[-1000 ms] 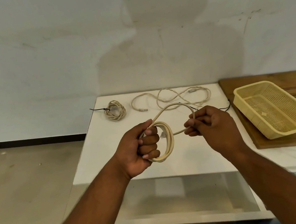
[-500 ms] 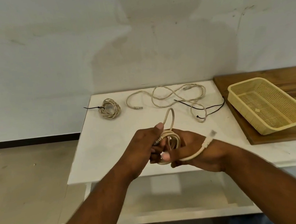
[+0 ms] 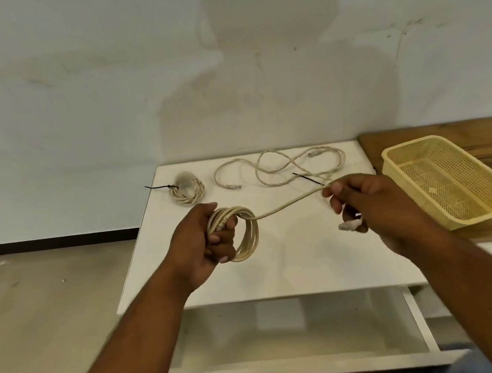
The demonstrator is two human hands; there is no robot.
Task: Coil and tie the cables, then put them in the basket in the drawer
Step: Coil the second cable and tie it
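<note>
My left hand [image 3: 205, 245] grips a coil of beige cable [image 3: 248, 234] above the white table [image 3: 300, 256]. A straight stretch of the same cable runs up to the right into my right hand [image 3: 371, 206], which pinches it near its end; the white plug [image 3: 349, 225] sticks out below the fingers. A tied beige coil [image 3: 185, 188] with a black tie lies at the table's back left. A loose beige cable [image 3: 279, 167] sprawls along the back, with a black tie [image 3: 307, 179] beside it. The yellow basket [image 3: 447, 177] sits at the right on a wooden board.
The white drawer [image 3: 300, 335] stands pulled out below the table's front edge, with nothing visible in it. The wooden board [image 3: 482, 137] runs along the right, next to the table. A pale wall rises behind. Grey floor lies to the left.
My hands were together at the coil half a second ago. The right hand has moved right and up, drawing the cable's tail out straight from the coil held by the left.
</note>
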